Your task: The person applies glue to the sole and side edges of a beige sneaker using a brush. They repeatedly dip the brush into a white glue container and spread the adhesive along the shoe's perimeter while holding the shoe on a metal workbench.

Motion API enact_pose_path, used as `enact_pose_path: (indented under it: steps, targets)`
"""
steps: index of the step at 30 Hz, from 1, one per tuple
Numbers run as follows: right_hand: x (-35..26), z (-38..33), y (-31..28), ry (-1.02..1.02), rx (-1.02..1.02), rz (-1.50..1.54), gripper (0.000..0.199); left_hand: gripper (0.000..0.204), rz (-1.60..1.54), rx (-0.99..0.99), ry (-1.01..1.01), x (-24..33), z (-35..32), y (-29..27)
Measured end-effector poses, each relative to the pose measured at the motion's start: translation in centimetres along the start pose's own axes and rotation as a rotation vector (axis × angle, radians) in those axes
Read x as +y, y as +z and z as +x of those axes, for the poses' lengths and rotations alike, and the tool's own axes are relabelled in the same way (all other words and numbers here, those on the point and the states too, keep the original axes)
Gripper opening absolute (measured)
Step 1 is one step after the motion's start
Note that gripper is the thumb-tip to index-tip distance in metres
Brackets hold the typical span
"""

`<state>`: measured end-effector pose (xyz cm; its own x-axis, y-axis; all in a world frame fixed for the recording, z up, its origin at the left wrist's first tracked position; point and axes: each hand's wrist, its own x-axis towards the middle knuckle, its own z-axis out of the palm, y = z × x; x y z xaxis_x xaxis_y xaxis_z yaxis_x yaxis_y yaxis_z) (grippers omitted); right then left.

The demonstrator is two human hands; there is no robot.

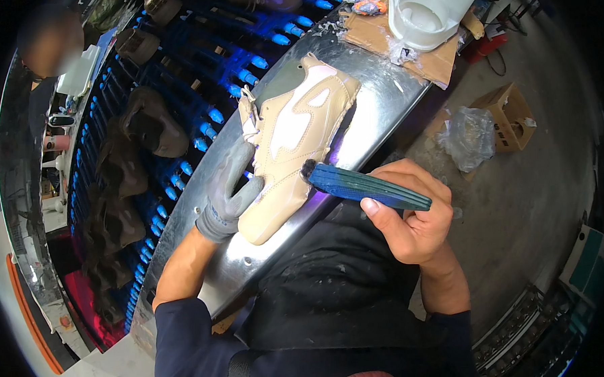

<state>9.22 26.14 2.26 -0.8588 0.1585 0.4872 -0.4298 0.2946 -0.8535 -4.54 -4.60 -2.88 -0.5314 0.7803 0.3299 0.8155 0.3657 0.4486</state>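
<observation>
A beige shoe upper (pixel 289 163) with white side panels lies on its side over the metal ledge, its toe pointing toward me. A dark green form fills its collar opening. My left hand (pixel 227 195), in a grey glove, grips the shoe near the toe and laces, with the thumb over the forefoot. My bare right hand (pixel 418 217) is closed around a brush (pixel 369 187) with a ridged blue-green handle. The brush's dark bristle tip is at the shoe's lower edge, near the forefoot; whether it touches cannot be made out.
Along the left runs a conveyor of dark rods with blue ends (pixel 208 130), carrying several shoes (pixel 152 121). A white container (pixel 424 15) stands on cardboard (pixel 369 30) at the ledge's far end. On the floor sit a cardboard box (pixel 515 122) and clear plastic (pixel 469 137). Another person (pixel 48 44) is across.
</observation>
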Motion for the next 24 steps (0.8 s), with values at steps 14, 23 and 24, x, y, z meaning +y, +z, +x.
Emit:
enact_pose_path:
  steps: [14,23,24]
  targets:
    - [-2.1,0.3,-0.2,-0.244,-0.224,-0.144,0.029,0.034,0.049,0.089,0.113,0.5,1.0,0.3]
    - [2.4,-1.4,-1.7,0.244,0.219,0.553,0.016,0.064,0.205,0.326,0.360,4.2,5.1,0.9]
    - [2.1,-1.6,-1.3,0.255,0.264,0.645,0.017,0.067,0.156,0.300,0.363,4.8,6.0,0.5]
